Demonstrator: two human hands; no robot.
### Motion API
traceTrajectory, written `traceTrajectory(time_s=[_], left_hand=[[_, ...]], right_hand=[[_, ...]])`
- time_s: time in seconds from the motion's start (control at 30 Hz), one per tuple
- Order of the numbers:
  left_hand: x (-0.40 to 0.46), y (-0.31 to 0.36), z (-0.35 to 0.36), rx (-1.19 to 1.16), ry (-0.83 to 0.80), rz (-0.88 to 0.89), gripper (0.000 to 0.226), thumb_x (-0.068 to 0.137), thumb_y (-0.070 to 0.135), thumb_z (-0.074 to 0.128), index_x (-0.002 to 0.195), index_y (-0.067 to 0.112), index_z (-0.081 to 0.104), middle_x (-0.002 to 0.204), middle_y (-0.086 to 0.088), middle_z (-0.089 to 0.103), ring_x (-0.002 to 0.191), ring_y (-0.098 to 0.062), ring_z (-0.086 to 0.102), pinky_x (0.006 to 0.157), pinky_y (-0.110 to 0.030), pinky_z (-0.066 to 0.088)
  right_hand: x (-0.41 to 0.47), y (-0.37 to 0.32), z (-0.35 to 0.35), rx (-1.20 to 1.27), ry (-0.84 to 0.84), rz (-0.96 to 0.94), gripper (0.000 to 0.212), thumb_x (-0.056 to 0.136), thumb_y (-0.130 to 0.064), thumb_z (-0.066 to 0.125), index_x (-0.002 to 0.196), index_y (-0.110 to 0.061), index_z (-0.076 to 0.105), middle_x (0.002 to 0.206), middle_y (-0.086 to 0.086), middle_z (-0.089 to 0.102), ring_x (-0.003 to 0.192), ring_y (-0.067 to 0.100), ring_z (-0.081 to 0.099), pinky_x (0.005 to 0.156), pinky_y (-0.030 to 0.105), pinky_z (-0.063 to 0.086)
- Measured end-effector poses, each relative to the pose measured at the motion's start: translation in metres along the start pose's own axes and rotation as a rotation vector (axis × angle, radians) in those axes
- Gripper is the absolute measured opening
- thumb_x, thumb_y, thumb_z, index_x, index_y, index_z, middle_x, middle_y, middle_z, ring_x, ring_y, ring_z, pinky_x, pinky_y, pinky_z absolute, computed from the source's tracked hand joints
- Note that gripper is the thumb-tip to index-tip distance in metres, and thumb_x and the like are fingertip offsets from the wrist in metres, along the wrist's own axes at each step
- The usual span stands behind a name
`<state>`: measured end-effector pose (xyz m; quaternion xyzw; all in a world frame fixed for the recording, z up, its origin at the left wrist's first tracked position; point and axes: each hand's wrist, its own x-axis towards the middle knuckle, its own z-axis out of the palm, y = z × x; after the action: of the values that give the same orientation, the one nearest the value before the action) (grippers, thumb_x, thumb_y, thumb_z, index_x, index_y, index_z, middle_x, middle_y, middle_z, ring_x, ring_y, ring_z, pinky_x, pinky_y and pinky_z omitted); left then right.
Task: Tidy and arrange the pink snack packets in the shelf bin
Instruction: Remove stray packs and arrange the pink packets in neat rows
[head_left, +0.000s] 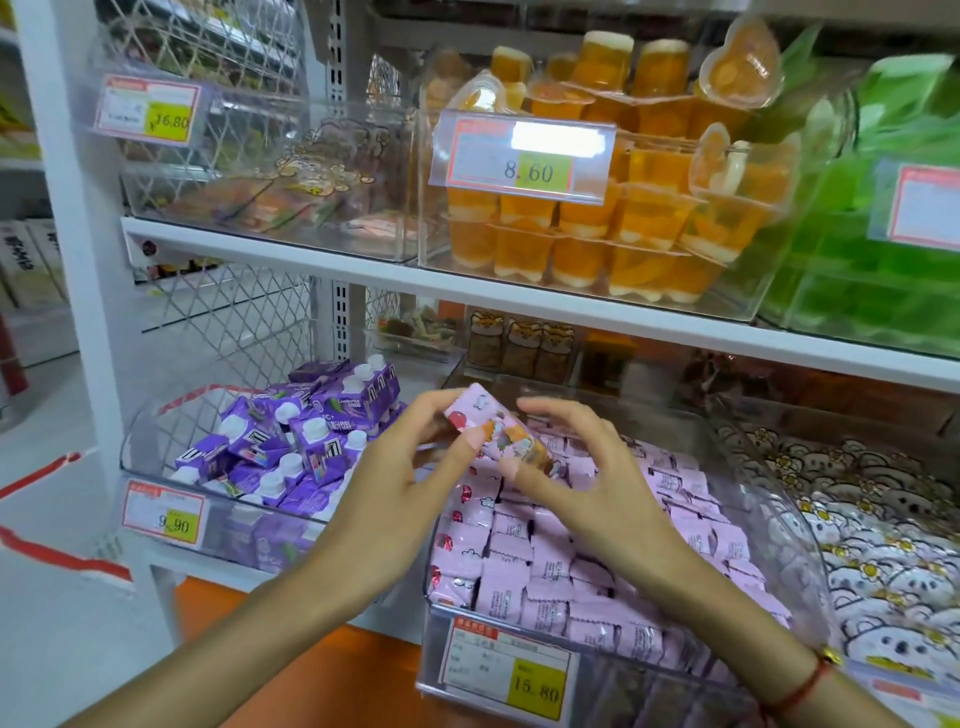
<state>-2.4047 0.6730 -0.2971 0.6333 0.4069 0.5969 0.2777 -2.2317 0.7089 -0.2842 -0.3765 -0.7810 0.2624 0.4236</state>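
Your left hand (395, 483) and right hand (587, 478) both pinching one pink packet (498, 431), above the packet-filled clear bin (779, 509)

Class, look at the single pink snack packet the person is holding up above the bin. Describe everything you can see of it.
The pink packet is a small, glossy pillow-shaped wrapper, pale pink with a red fruit picture, white shapes and an orange-brown cartoon patch. It is tilted, its upper end to the left, lifted above the clear bin of matching packets. The left hand pinches its left part; the right hand grips its lower right end. Its print is too blurred to read.
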Motion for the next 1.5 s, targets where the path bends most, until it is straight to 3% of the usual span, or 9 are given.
traceTrajectory(time_s=[0.2, 0.37, 0.53, 0.67, 0.93, 1.1, 1.17, 1.33, 1.5], left_hand=[[0.0, -0.004, -0.003, 0.135, 0.03, 0.029, 0.035, 0.088, 0.029, 0.061, 0.123, 0.03, 0.059, 0.112, 0.017, 0.067, 0.11, 0.003, 0.059, 0.095, -0.016, 0.045], [-0.003, -0.021, -0.011, 0.254, 0.035, -0.165, 0.039, 0.09, 0.03, 0.058, 0.129, 0.032, 0.052, 0.119, 0.016, 0.059, 0.106, 0.007, 0.055, 0.083, -0.007, 0.042], [-0.005, -0.026, -0.006, 0.272, -0.05, -0.229, 0.031, 0.096, 0.031, 0.047, 0.127, 0.032, 0.055, 0.12, 0.019, 0.061, 0.106, 0.005, 0.057, 0.093, -0.015, 0.04], [-0.004, -0.025, -0.007, 0.248, -0.045, -0.226, 0.023, 0.096, 0.026, 0.049, 0.114, 0.037, 0.059, 0.11, 0.024, 0.064, 0.092, 0.012, 0.058, 0.08, -0.001, 0.038], [-0.003, -0.022, -0.01, 0.237, -0.072, -0.245, 0.026, 0.096, 0.024, 0.051, 0.118, 0.03, 0.061, 0.113, 0.019, 0.065, 0.096, 0.003, 0.061, 0.09, -0.016, 0.044], [-0.003, -0.023, -0.011, 0.223, -0.078, -0.247, 0.025, 0.095, 0.026, 0.051, 0.117, 0.032, 0.061, 0.112, 0.02, 0.066, 0.096, 0.004, 0.061, 0.091, -0.02, 0.046], [-0.003, -0.023, -0.012, 0.221, -0.093, -0.249, 0.025, 0.095, 0.027, 0.051, 0.117, 0.033, 0.06, 0.113, 0.02, 0.065, 0.098, 0.003, 0.061, 0.092, -0.021, 0.046], [-0.004, -0.02, -0.017, 0.187, -0.189, -0.259, 0.03, 0.092, 0.029, 0.055, 0.122, 0.032, 0.057, 0.106, 0.027, 0.063, 0.099, 0.012, 0.058, 0.083, -0.003, 0.039], [-0.003, -0.021, -0.016, 0.207, -0.182, -0.244, 0.034, 0.091, 0.028, 0.058, 0.124, 0.031, 0.054, 0.114, 0.024, 0.061, 0.095, 0.012, 0.059, 0.08, 0.001, 0.036]], right_hand=[[0.005, -0.007, 0.006, -0.108, 0.064, -0.135, 0.029, 0.088, -0.026, 0.064, 0.113, -0.038, 0.057, 0.109, -0.022, 0.059, 0.104, -0.004, 0.05, 0.084, 0.008, 0.037], [0.034, 0.016, -0.008, 0.129, 0.324, 0.127, 0.022, 0.087, -0.019, 0.066, 0.102, -0.02, 0.05, 0.085, -0.012, 0.06, 0.07, -0.007, 0.06, 0.059, 0.009, 0.047], [0.069, 0.048, 0.01, 0.064, 0.323, 0.28, 0.023, 0.091, -0.017, 0.061, 0.11, -0.008, 0.053, 0.089, -0.005, 0.064, 0.079, 0.005, 0.062, 0.055, 0.006, 0.04], [0.082, 0.059, 0.018, -0.011, 0.19, 0.226, 0.039, 0.091, -0.02, 0.061, 0.116, -0.026, 0.032, 0.084, -0.002, 0.064, 0.071, 0.014, 0.066, 0.055, 0.016, 0.052], [0.09, 0.062, 0.013, -0.233, 0.092, 0.047, 0.027, 0.08, -0.022, 0.074, 0.096, -0.021, 0.052, 0.087, -0.006, 0.067, 0.076, 0.006, 0.066, 0.065, 0.019, 0.055], [0.086, 0.072, 0.023, -0.457, -0.167, 0.092, 0.014, 0.085, -0.032, 0.068, 0.08, -0.021, 0.061, 0.086, -0.003, 0.068, 0.074, 0.011, 0.063, 0.069, 0.03, 0.053], [0.081, 0.081, 0.024, -0.504, -0.257, 0.127, 0.037, 0.093, -0.035, 0.055, 0.067, -0.011, 0.064, 0.101, 0.009, 0.069, 0.087, 0.02, 0.063, 0.074, 0.027, 0.046], [0.079, 0.081, 0.007, -0.423, -0.488, 0.143, 0.035, 0.099, -0.026, 0.044, 0.115, -0.006, 0.067, 0.141, 0.002, 0.045, 0.128, 0.016, 0.043, 0.098, 0.022, 0.034], [0.099, 0.078, 0.01, -0.395, -0.237, 0.188, 0.024, 0.095, -0.021, 0.052, 0.116, -0.016, 0.062, 0.1, 0.003, 0.066, 0.077, 0.013, 0.057, 0.061, 0.022, 0.044]])
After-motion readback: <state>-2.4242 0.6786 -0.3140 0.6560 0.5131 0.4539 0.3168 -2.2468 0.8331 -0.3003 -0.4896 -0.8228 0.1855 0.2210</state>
